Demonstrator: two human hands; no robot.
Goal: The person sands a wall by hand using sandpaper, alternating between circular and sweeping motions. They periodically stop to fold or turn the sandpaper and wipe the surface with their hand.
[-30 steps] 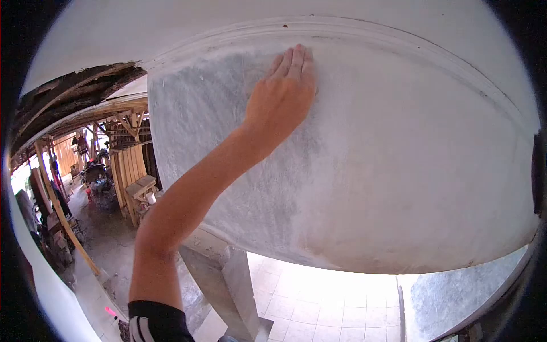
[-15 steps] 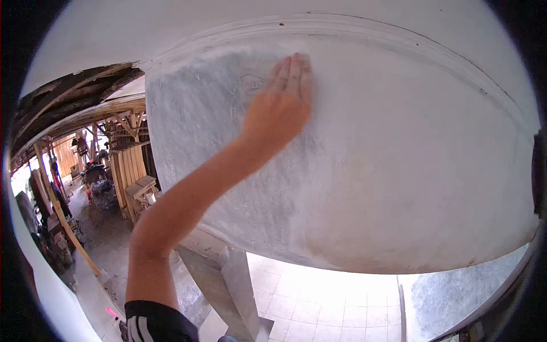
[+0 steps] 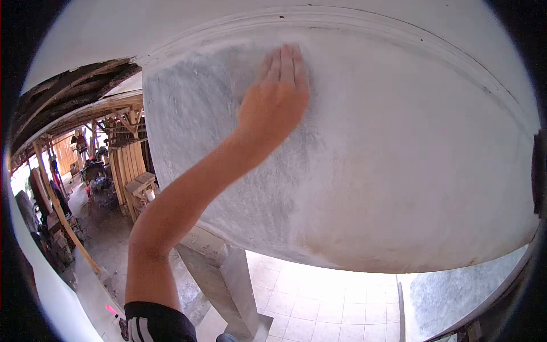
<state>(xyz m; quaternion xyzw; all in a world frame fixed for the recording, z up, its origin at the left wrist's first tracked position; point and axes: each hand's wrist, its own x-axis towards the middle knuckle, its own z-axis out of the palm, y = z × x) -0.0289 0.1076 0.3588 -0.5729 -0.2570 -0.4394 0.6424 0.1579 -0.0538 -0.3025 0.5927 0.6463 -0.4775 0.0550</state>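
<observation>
My left hand [image 3: 276,94] is raised to the upper part of a broad wall panel [image 3: 410,154], palm down and fingers stretched side by side. Under it is a thin greyish sheet [image 3: 242,74], blurred, that looks like sandpaper; the fingers press it to the panel and cover most of it. Left of the hand the panel's surface is patchy grey, while to the right it is smoother and whiter. My left arm comes in from the lower left in a black sleeve [image 3: 159,322] with white stripes. My right hand is outside the view.
A moulded ledge [image 3: 342,20] runs above the panel. Below stand a grey concrete post [image 3: 228,285] and a pale tiled floor [image 3: 325,308]. At left, a wooden partition [image 3: 130,165], a small bench [image 3: 139,182] and clutter fill a shed area.
My left hand has shifted slightly up and left over the panel. The printed diamond mark seen beside the fingers earlier is no longer readable. The view has tilted slightly.
</observation>
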